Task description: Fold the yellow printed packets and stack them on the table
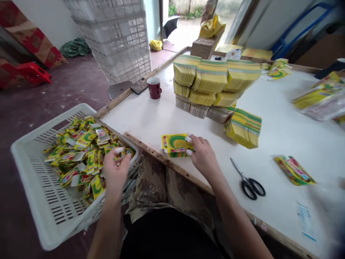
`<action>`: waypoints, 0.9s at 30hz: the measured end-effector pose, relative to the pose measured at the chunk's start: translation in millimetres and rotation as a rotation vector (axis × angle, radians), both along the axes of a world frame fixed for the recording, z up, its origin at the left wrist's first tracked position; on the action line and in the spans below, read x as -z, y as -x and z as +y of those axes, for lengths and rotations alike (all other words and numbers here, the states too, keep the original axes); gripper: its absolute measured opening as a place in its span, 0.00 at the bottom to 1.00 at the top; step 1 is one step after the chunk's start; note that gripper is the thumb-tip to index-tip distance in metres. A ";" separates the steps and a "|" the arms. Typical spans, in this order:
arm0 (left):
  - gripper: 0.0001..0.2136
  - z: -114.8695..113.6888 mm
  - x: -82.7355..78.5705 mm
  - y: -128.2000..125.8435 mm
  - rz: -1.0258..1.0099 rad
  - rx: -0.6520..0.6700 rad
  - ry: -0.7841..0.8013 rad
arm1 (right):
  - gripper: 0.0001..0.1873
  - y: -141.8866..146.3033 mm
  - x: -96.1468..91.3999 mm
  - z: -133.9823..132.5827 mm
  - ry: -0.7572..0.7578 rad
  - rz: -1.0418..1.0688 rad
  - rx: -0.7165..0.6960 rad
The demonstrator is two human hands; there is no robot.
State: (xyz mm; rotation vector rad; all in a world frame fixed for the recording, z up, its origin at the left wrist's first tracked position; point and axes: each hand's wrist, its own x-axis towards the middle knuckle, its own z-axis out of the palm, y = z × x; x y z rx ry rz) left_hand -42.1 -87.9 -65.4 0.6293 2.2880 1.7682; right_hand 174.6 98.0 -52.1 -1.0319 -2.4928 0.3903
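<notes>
White tabletop cut off, right hand pinching yellow-green packets, blurred left hand spread over basket

white worktop | yellow stacks, 12 o'clock | dark-red mug, 10 o'clock | yellow-green cartons, 8 o'clock | scissors, 5 o'clock | printed packet, 4 o'clock

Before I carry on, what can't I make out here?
Head view: whether the left hand holds anything; blurred.
Head view: right end of the yellow-green pack; hidden by the right hand.
Head view: what lies deep in the basket; small boxes hide it.
Head view: far-right yellow packs; blurred, cut off by the edge.
</notes>
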 end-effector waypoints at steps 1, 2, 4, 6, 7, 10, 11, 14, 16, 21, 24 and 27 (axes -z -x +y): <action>0.18 6.7 2.3 -13.7 -0.062 0.064 -0.017 | 0.27 -1.3 -0.3 0.0 -0.001 0.041 0.000; 0.18 12.8 3.3 -27.4 -0.127 0.138 -0.052 | 0.28 -2.7 -1.4 -1.4 0.012 0.104 0.008; 0.21 22.7 2.1 -53.9 -0.213 0.251 -0.199 | 0.30 -4.5 -5.3 -10.1 0.095 0.276 0.053; 0.28 29.8 -2.4 -78.0 -0.288 0.349 -0.415 | 0.31 -3.7 -9.5 -28.3 0.237 0.422 0.069; 0.32 32.8 -5.6 -88.4 -0.332 0.368 -0.509 | 0.31 -2.3 -10.9 -40.4 0.324 0.465 0.038; 0.35 40.9 -16.8 -108.9 -0.494 0.320 -0.592 | 0.30 4.5 -11.1 -81.3 0.671 0.608 -0.156; 0.35 43.4 -20.4 -111.6 -0.551 0.292 -0.575 | 0.31 6.6 -9.8 -93.4 0.809 0.651 -0.224; 0.36 48.8 -27.5 -110.6 -0.665 0.212 -0.532 | 0.33 10.6 -4.2 -116.4 0.956 0.722 -0.264; 0.36 49.5 -28.1 -108.0 -0.683 0.197 -0.506 | 0.33 10.7 -0.2 -118.8 0.965 0.708 -0.261; 0.35 42.3 -18.0 -111.2 -0.635 0.257 -0.457 | 0.20 2.8 2.5 -99.8 0.982 0.797 -0.128; 0.18 36.6 -10.2 -109.6 -0.576 0.232 -0.443 | 0.10 -6.1 -0.5 -89.0 0.874 0.771 -0.126; 0.09 30.0 -12.7 -94.8 -0.507 0.308 -0.393 | 0.05 -18.0 -4.9 -80.3 0.652 0.694 -0.154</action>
